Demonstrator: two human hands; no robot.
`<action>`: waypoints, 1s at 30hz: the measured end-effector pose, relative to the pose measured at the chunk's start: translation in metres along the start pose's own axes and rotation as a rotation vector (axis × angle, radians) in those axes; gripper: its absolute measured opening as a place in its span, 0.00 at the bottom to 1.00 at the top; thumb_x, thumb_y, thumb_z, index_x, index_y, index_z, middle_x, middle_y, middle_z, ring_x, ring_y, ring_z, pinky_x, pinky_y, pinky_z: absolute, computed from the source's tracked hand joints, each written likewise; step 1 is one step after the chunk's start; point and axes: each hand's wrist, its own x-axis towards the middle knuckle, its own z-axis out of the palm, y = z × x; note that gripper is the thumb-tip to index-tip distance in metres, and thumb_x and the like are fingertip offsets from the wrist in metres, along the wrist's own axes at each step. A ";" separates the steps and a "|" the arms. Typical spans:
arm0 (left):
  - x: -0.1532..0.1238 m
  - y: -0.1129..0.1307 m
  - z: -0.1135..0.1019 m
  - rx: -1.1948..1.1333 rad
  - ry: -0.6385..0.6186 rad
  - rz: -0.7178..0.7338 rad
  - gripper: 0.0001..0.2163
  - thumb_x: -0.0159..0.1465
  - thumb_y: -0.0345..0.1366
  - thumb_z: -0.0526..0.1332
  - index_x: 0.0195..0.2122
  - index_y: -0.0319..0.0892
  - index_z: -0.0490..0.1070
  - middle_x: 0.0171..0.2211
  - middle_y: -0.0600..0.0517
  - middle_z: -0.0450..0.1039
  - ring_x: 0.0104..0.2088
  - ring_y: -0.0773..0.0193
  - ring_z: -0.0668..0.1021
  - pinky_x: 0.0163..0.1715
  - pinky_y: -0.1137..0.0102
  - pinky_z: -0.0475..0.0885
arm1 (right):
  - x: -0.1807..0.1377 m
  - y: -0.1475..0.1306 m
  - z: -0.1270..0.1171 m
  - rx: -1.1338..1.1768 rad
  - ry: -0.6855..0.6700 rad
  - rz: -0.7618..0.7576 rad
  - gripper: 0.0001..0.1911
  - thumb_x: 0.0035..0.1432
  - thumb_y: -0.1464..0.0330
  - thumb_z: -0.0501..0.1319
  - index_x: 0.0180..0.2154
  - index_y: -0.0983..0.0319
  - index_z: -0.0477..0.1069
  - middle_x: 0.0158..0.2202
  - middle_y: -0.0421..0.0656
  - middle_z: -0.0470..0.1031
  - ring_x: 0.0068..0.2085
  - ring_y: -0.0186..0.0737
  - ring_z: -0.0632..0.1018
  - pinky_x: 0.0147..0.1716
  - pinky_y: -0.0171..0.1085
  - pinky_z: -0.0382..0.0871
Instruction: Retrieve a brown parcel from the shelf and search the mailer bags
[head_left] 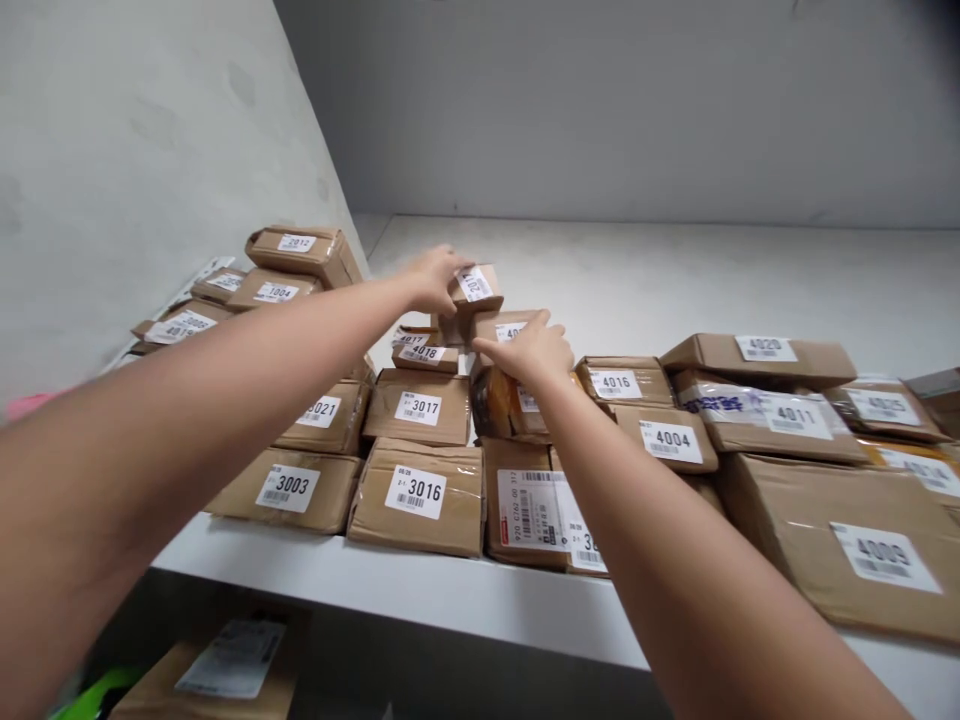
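My left hand (439, 280) reaches up to the top of the stack, its fingers closed around a small cardboard box (480, 284). That box is tilted, and its white label starts with 201. Just right and below, my right hand (534, 350) grips another cardboard box (491, 324) with the thumb across its front; its label, beginning 40, is partly covered by the hand. Below the right hand lies a parcel wrapped in shiny tape (499, 400). Beside these, the thin box labelled 4018 (425, 357) rests on the box labelled 3017 (418, 407).
A white shelf (420, 590) carries several labelled boxes in stacks. Box 3016 (416, 495) stands at the front edge, and the large box 4009 (795, 540) at the right. A grey wall (150, 150) closes the left side. Another box (225, 665) sits below the shelf.
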 end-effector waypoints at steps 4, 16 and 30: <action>-0.021 -0.036 -0.015 -0.037 0.119 -0.022 0.39 0.46 0.38 0.66 0.61 0.44 0.57 0.52 0.45 0.63 0.50 0.52 0.68 0.49 0.64 0.66 | 0.007 0.007 -0.005 0.011 -0.001 0.095 0.59 0.36 0.43 0.63 0.60 0.75 0.49 0.56 0.70 0.61 0.54 0.67 0.69 0.51 0.56 0.66; -0.088 -0.129 -0.013 0.131 -0.113 -0.101 0.36 0.47 0.37 0.57 0.61 0.44 0.57 0.53 0.46 0.62 0.51 0.54 0.69 0.50 0.64 0.65 | 0.005 0.008 -0.009 0.001 -0.005 0.119 0.59 0.36 0.43 0.62 0.60 0.75 0.49 0.56 0.70 0.61 0.53 0.68 0.71 0.50 0.56 0.67; -0.085 -0.082 -0.002 -0.032 0.111 -0.172 0.36 0.58 0.45 0.53 0.65 0.40 0.43 0.63 0.43 0.45 0.62 0.40 0.51 0.60 0.44 0.50 | 0.009 0.012 -0.014 -0.106 0.027 0.136 0.59 0.39 0.43 0.61 0.65 0.63 0.40 0.58 0.65 0.60 0.56 0.67 0.67 0.50 0.58 0.65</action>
